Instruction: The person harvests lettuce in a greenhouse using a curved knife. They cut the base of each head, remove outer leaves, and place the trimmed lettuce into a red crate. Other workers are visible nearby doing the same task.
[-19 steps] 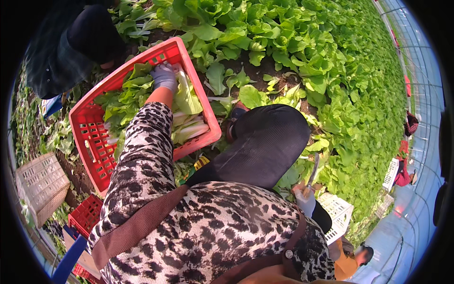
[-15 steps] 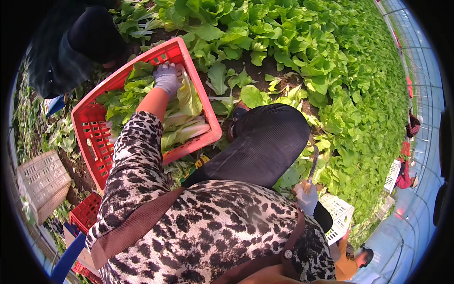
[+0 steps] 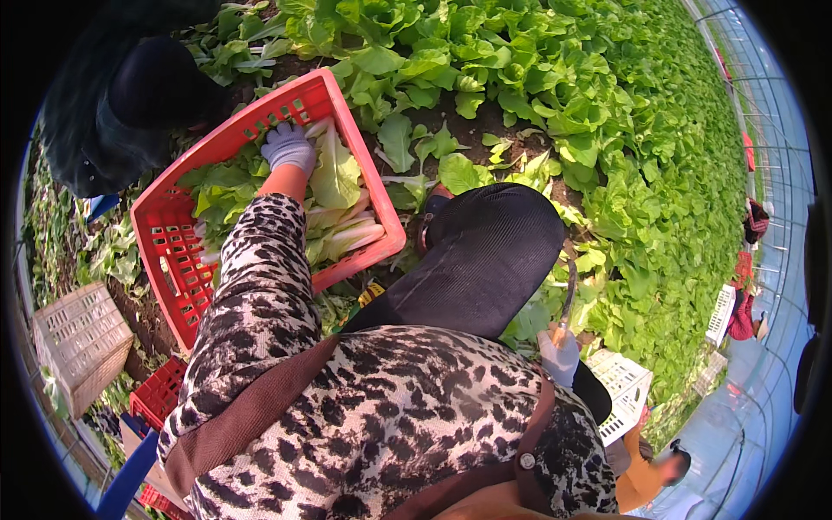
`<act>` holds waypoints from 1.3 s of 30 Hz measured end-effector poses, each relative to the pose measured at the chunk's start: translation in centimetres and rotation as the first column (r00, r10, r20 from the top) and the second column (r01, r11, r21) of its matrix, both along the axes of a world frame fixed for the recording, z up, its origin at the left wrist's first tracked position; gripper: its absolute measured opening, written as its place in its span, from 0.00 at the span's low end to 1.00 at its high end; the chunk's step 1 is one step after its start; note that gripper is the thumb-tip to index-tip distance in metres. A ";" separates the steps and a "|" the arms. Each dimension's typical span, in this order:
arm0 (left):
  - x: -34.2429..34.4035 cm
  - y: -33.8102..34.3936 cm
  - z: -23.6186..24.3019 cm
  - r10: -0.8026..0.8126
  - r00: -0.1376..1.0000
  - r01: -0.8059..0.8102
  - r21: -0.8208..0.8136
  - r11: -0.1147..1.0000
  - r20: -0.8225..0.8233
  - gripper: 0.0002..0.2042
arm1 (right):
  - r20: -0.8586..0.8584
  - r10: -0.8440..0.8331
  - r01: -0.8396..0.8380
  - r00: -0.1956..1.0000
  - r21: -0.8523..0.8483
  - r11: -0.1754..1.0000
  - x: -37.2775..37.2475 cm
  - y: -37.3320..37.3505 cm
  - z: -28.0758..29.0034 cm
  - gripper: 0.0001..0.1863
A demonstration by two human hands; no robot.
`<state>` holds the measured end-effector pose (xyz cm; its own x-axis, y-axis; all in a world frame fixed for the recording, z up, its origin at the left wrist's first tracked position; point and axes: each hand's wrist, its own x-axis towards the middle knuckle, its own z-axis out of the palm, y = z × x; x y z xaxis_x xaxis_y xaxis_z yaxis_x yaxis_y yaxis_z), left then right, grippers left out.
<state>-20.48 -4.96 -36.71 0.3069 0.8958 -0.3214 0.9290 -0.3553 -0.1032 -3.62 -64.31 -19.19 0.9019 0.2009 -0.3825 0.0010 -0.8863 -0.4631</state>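
Note:
My left hand (image 3: 289, 149), in a pale grey glove, reaches into a red plastic crate (image 3: 394, 234). Its fingers are spread over the leafy greens (image 3: 336, 178) at the crate's far end, and it grips none that I can make out. The greens lie in a heap, their pale stems toward the crate's near right side. Low at the right, beside my dark-clad knee, my right hand (image 3: 559, 357) is gloved too. It is closed round the wooden handle of a knife (image 3: 569, 290) whose narrow, slightly curved blade points away from me.
Leafy plants (image 3: 633, 165) grow densely ahead and right. A dark-clothed person (image 3: 130, 113) is close by at the far left. White crates (image 3: 82, 342) (image 3: 620, 390) and another red crate (image 3: 159, 388) stand around. More people, one in orange (image 3: 641, 477), are at the right.
My left hand has shifted slightly left and away across the greens, its fingers now more spread. The right hand still holds the knife, nearly in place.

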 end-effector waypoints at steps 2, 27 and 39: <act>-0.8 -0.5 1.4 -0.004 1.000 0.005 -0.032 0.999 0.008 0.28 | -0.057 -0.071 0.079 0.996 0.138 0.987 0.0 -1.1 -0.4 0.16; -2.9 3.3 4.4 -0.281 0.921 0.294 0.009 0.956 -0.271 0.15 | -0.414 -0.318 0.431 0.853 0.216 0.876 0.2 -3.1 -1.8 0.21; 13.1 -5.9 12.9 -0.597 0.792 0.608 -0.072 0.791 0.128 0.14 | -0.439 -0.328 0.429 0.836 0.151 0.891 1.5 -1.0 -3.0 0.17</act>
